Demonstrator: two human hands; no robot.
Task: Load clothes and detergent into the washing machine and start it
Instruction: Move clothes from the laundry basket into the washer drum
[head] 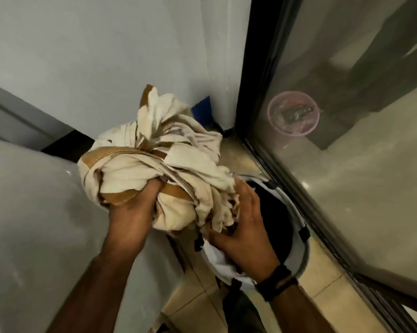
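Note:
A big crumpled bundle of cream and brown cloth (159,159) fills the middle of the head view, held up in the air. My left hand (133,210) grips its underside with curled fingers. My right hand (246,227) clutches the bundle's lower right side, a dark band on its wrist. Below the hands stands a white laundry basket (301,241) with dark and white clothes inside. The grey-white top of the washing machine (34,212) lies to the left, partly under the bundle.
A glass sliding door with a black frame (270,145) runs down the right side. Behind the glass sits a pink bucket (294,114). A white wall is at the back, beige floor tiles (198,301) below, and something blue (202,109) in the corner.

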